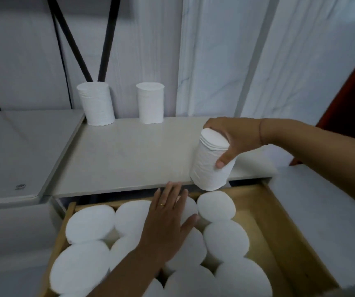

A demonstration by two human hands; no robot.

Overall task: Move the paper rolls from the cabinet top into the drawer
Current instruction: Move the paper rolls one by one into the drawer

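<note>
While tilted, paper roll (212,161) fills right hand (234,139).

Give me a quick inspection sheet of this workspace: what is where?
Surface: pale cabinet top, mostly bare.
Job's things: two upright paper rolls at the back; open wooden drawer nearly full of upright rolls.
Clutter: nothing seen.
Grips: right hand holds a tilted roll over the cabinet's front edge; left hand lies flat on the drawer's rolls.
Cables: thin black cable beside black poles.
Surroundings: white sheeting behind.
</note>
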